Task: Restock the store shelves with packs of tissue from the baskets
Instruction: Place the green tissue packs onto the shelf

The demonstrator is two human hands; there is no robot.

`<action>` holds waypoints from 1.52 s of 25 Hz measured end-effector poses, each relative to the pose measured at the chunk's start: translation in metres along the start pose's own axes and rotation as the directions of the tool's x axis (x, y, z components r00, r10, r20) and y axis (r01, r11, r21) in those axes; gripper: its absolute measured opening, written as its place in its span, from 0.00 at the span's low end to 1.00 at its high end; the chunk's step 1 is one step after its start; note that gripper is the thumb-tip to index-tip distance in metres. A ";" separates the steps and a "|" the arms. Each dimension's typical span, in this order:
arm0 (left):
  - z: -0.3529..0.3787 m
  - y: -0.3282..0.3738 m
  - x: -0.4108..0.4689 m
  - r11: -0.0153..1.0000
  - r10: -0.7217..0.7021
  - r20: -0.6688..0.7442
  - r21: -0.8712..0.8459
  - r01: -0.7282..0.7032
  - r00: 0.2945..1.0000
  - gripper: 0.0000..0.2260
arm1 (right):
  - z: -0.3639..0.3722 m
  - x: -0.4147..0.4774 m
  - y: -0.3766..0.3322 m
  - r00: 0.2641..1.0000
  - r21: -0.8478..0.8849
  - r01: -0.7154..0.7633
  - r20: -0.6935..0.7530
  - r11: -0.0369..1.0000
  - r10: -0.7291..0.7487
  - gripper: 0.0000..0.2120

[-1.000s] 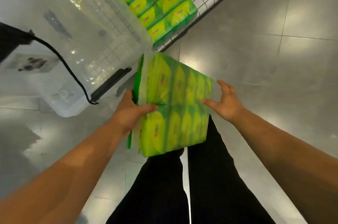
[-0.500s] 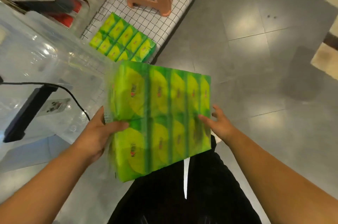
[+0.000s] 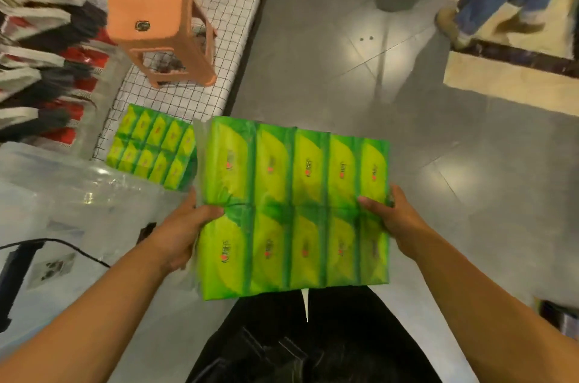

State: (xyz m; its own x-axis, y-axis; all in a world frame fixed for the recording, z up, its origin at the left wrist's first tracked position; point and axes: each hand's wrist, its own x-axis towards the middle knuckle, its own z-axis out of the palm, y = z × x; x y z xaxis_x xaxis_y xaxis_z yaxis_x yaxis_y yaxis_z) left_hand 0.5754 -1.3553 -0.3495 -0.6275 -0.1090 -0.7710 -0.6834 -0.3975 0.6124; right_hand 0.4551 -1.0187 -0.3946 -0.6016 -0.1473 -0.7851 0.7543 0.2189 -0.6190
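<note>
The green tissue multipack has come up away from the clear plastic bin and now sits level, face up, at the person's waist. The left hand grips its left edge and the right hand its right. The wire-grid shelf, with a matching pack lying on it, is just ahead, so placing it there looks like the next step.

**Pack between both hands, shelf ahead-left**

I see the tissue pack between my left hand and right hand, above my legs. Ahead-left, a second pack lies on the wire shelf, and a stool stands farther back on it. A storage bin sits at my left.
</note>
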 end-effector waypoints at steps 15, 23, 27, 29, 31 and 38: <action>0.408 0.173 0.118 0.950 -0.180 0.464 0.309 0.032 0.867 0.44 | -0.324 -0.061 -0.096 0.885 0.472 0.323 -0.458 0.820 -0.084 0.39; 0.631 0.237 0.204 0.829 -0.257 0.563 0.546 -0.120 0.785 0.30 | -0.437 -0.059 -0.134 0.663 0.512 0.535 -0.747 0.672 0.041 0.40; 0.743 0.238 0.214 0.768 -0.270 0.653 0.589 -0.251 0.707 0.28 | -0.494 -0.072 -0.135 0.607 0.566 0.585 -0.781 0.581 0.150 0.42; 0.807 0.227 0.218 0.753 -0.272 0.686 0.589 -0.295 0.675 0.20 | -0.535 -0.076 -0.132 0.554 0.564 0.640 -0.810 0.522 0.195 0.31; 0.870 0.214 0.218 0.741 -0.274 0.696 0.592 -0.316 0.664 0.12 | -0.582 -0.081 -0.129 0.526 0.554 0.663 -0.823 0.504 0.213 0.24; 1.071 0.179 0.213 0.762 -0.261 0.694 0.575 -0.297 0.671 0.12 | -0.780 -0.102 -0.144 0.488 0.510 0.675 -0.851 0.534 0.196 0.17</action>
State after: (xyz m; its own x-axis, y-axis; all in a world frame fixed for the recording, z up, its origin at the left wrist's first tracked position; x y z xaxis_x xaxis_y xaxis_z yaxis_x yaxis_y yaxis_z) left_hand -0.0804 -0.4740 -0.2161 -0.5014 0.6626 -0.5564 -0.5488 0.2535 0.7965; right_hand 0.2023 -0.2829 -0.2096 -0.3697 0.7915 -0.4866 0.1309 -0.4741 -0.8707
